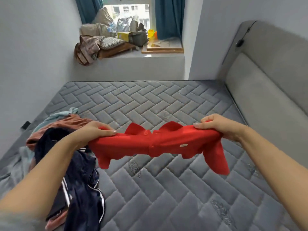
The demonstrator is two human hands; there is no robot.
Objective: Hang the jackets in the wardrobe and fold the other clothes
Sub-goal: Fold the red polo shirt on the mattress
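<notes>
A red polo shirt [160,144] with a collar and buttons hangs stretched between my two hands, above the grey quilted mattress [166,197]. My left hand [95,130] grips its left shoulder and my right hand [218,125] grips its right shoulder. A short sleeve dangles down on the right. On the left of the mattress lies a pile of clothes: a dark navy garment with white stripes [80,180], a rust-brown piece [66,122] and a pale blue piece [63,114].
A padded grey headboard [266,97] runs along the right. A white wall closes the left side. Beyond the mattress a raised window ledge [133,55] holds bags, cushions and wooden boards, with teal curtains [168,17] at the window.
</notes>
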